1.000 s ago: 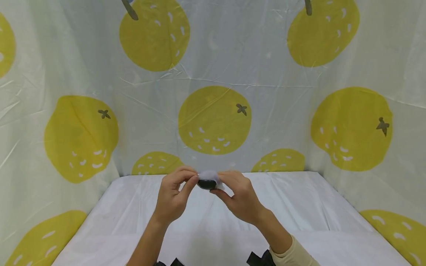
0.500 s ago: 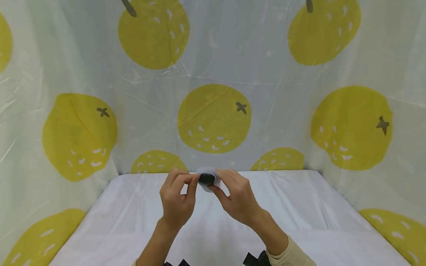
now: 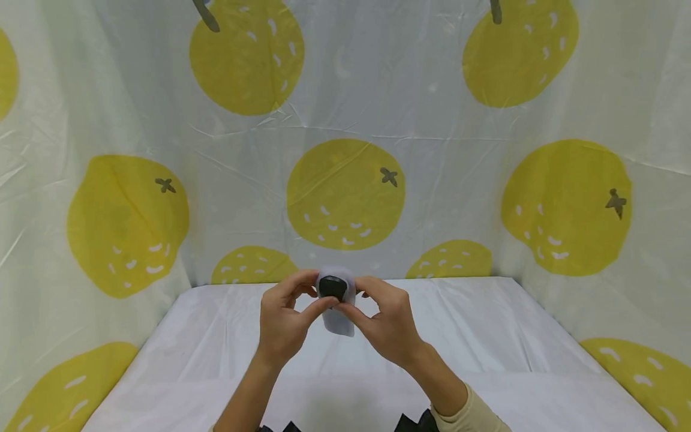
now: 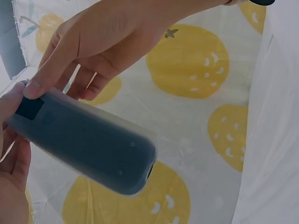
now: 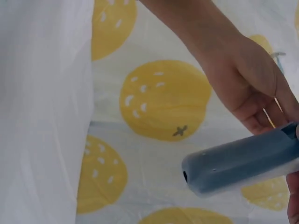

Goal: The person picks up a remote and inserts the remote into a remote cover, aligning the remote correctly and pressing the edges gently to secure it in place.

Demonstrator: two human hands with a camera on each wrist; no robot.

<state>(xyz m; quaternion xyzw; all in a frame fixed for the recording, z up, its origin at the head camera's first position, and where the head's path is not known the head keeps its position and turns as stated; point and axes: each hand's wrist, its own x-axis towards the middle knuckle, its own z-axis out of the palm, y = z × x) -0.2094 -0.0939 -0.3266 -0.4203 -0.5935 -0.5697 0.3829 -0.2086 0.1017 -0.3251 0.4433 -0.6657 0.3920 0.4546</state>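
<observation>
Both hands hold up a dark oblong device (image 3: 333,288) inside a frosted translucent sleeve (image 3: 339,324). My left hand (image 3: 283,324) grips it from the left, and my right hand (image 3: 391,318) grips it from the right. Both thumbs meet at the near end, just below the dark uncovered patch. In the left wrist view, the long sleeve (image 4: 93,140) shows two small dots and a slot at its far end. From the right wrist view, the sleeve (image 5: 238,161) points away from the fingers, with a small dark hole in its end. Any buttons are hidden.
A white cloth (image 3: 459,336) covers the table below the hands. Around it hangs a pale curtain (image 3: 345,72) printed with large yellow fruit. Black straps (image 3: 415,423) show at the bottom edge near a beige sleeve cuff (image 3: 466,408).
The device has tilted, so its dark end faces me more and the sleeve shows below the thumbs. My left thumb has moved right, across the near end beside the right thumb.
</observation>
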